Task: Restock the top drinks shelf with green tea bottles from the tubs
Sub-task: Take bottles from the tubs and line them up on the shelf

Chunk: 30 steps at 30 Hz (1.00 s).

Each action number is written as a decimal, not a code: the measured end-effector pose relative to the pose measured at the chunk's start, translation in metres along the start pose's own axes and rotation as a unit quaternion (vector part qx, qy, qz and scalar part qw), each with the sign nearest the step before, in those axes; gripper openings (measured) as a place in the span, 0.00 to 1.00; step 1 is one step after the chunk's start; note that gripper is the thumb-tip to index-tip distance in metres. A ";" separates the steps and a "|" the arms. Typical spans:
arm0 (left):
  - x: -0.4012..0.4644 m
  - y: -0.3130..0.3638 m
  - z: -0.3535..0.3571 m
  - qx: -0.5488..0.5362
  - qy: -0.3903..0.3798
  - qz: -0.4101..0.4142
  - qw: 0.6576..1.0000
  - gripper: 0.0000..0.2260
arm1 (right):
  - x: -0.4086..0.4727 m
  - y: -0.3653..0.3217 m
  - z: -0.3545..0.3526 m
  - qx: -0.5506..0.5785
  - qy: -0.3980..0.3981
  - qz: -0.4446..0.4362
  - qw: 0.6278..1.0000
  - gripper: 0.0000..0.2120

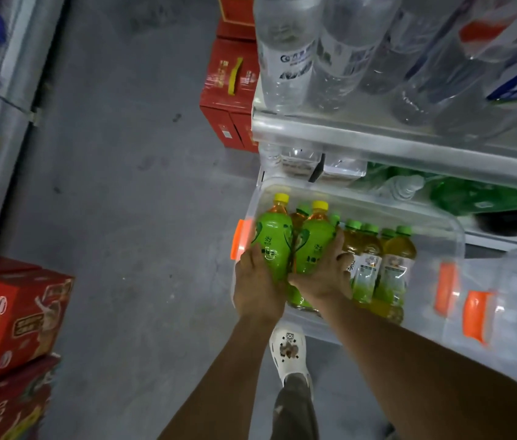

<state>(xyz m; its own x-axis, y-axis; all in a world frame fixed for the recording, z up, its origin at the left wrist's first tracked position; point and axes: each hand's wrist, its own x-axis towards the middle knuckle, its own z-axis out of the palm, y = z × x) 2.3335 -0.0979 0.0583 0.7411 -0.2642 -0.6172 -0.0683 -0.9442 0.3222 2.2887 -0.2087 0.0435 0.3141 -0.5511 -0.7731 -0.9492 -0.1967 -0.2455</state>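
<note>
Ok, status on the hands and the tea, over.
Left hand grips one yellow-capped green bottle, right hand another. Both over the tub. Nothing in the way.

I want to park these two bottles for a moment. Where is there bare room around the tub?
Bare grey floor lies left of the clear tub, between it and the red cartons. The tub's left end is packed with tea bottles. The shelf above is crowded with water bottles.

Two arms reaching down.
The left hand (258, 281) and right hand (325, 274) are each curling around something, side by side.
</note>
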 end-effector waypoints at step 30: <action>0.033 0.031 0.033 0.195 0.018 -0.060 0.979 0.55 | 0.012 0.036 -0.031 0.093 -0.022 0.045 0.994 0.52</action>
<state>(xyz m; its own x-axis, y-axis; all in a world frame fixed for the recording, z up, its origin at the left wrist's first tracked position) 2.3333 -0.1427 0.0242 0.7816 -0.1470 -0.6062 -0.2244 -0.9730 -0.0534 2.2590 -0.2476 0.0443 0.2305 -0.5223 -0.8210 -0.9616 0.0070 -0.2745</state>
